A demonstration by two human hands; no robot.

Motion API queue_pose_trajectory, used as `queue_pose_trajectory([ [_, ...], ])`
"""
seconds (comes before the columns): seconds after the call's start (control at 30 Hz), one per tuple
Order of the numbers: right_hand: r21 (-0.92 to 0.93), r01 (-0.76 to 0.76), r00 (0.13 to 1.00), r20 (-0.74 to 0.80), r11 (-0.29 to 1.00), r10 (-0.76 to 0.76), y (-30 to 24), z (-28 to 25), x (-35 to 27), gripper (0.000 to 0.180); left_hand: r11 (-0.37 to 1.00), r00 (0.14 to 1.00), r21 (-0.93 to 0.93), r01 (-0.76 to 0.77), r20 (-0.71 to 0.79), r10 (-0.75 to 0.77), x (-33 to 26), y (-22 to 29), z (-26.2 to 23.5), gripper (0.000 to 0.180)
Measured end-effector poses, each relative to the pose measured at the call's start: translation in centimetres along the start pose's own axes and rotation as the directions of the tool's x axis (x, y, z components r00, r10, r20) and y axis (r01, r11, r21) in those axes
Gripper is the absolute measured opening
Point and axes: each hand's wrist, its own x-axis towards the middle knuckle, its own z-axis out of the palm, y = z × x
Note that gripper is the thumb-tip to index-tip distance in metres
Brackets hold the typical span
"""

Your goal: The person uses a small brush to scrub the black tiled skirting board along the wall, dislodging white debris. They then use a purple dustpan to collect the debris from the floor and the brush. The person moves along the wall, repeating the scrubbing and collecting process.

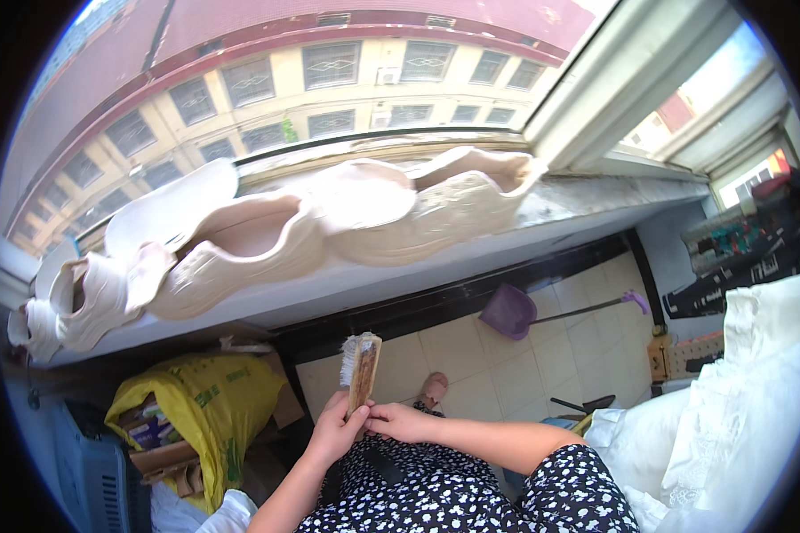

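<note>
A wooden scrub brush [365,373] with pale bristles stands upright in front of my body, bristles toward the left. My left hand [332,430] is closed around its lower part. Against the brush's lower end, my right hand [398,422] has its fingers curled in and touching it; part of the grip is hidden. Beyond both hands, white shoes line the windowsill: a large shoe [440,213] on the right, another shoe [244,262] left of it, and smaller ones [93,302] at the far left. A pale insole [173,204] leans behind them.
A yellow bag [213,404] of cardboard sits at lower left beside a blue plastic crate [93,462]. A purple dustpan [509,311] with a long handle lies on the tiled floor [480,360]. White cloth [711,417] is heaped at right, below a cluttered rack [738,240].
</note>
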Motion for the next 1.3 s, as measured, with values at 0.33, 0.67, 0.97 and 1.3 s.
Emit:
queue_pose_trajectory([
  [0.33,-0.006,0.214,0.717,-0.678,0.977,-0.161,6.1,-16.4,-12.6,0.023,0.964,0.955,0.207,0.169,0.209,-0.213,10.2,4.1,14.7,0.023],
  [0.67,-0.449,-0.273,0.522,-0.812,0.851,-0.26,14.4,-30.5,-26.1,0.022,0.94,0.914,0.32,0.121,0.333,-0.232,19.7,6.3,28.8,0.023],
  [0.97,-0.325,-0.465,0.453,-0.886,0.824,-0.094,22.9,-35.1,-28.1,0.041,0.905,0.844,0.382,0.187,0.409,-0.347,25.6,3.0,33.0,0.025],
  [1.3,-0.036,-0.836,-0.131,-0.956,0.548,-0.263,24.6,-52.6,-35.3,0.059,0.907,0.732,0.292,0.302,0.538,-0.417,32.1,8.6,37.6,0.028],
])
